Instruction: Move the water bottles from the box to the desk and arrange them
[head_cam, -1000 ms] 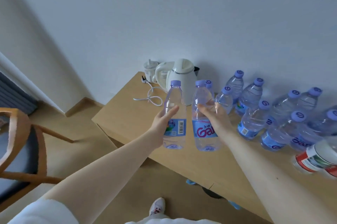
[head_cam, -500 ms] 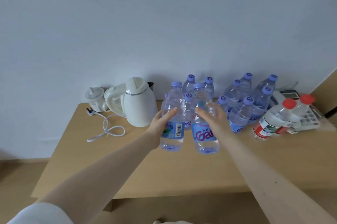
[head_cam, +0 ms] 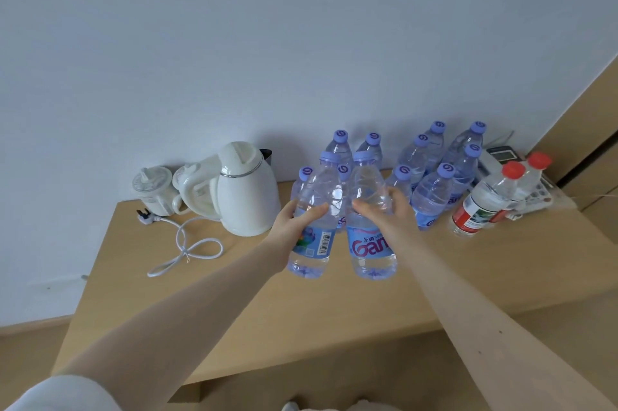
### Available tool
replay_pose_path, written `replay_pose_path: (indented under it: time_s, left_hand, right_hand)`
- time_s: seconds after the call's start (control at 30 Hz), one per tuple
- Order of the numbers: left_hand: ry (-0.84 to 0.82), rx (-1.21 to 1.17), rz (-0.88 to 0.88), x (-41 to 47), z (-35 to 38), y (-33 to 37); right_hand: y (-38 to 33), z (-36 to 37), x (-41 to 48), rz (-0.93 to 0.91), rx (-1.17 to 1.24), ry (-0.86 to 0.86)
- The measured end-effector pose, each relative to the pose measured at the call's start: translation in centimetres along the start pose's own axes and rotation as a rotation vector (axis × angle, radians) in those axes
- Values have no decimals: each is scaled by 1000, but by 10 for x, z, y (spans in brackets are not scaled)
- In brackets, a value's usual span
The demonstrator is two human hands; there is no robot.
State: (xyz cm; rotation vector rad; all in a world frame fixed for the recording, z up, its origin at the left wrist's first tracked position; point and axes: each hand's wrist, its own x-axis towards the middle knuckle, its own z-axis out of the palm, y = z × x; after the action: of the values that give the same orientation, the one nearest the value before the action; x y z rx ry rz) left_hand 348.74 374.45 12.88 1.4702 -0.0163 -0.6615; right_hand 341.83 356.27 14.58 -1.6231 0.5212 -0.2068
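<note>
My left hand [head_cam: 294, 223] grips a clear water bottle [head_cam: 316, 226] with a purple cap and blue label. My right hand [head_cam: 389, 215] grips a second such bottle [head_cam: 369, 243] beside it. Both bottles are upright and held side by side above the wooden desk [head_cam: 301, 320]. Behind them several purple-capped bottles [head_cam: 431, 196] stand grouped at the back of the desk by the wall. The box is out of sight.
A white electric kettle [head_cam: 245, 189] with a looped cord [head_cam: 187, 248] and a small white appliance [head_cam: 155, 188] stand at the desk's back left. Two red-capped bottles [head_cam: 485, 199] and a telephone [head_cam: 535, 193] sit at the back right. A wooden panel [head_cam: 588, 129] rises on the right.
The view has swung right and squared up to the desk. Both hands have carried their bottles closer to the grouped bottles, still side by side.
</note>
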Motion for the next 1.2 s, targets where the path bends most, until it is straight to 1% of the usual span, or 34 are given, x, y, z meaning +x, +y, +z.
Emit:
replay_pose_path:
  time_s: [0.17, 0.37, 0.47, 0.57, 0.77, 0.9, 1.2]
  left_hand:
    - [10, 44, 64, 4, -10, -2]
    - [142, 206, 121, 4, -7, -12]
    - [197, 269, 123, 9, -8, -22]
    - [222, 278, 104, 12, -7, -33]
    - [288, 304, 59, 15, -11, -55]
    - [309, 277, 65, 13, -19, -69]
    - [255, 251, 104, 18, -23, -85]
  right_hand:
    - [6, 5, 5, -32, -65, 21]
    - [11, 0, 8, -35, -114, -5]
    - [15, 0, 11, -19, -150, -24]
    - [23, 0, 15, 8, -191, -56]
    - [52, 2, 25, 34, -192, -81]
    - [72, 5, 28, 48, -222, -68]
    - [83, 7, 27, 1, -288, -59]
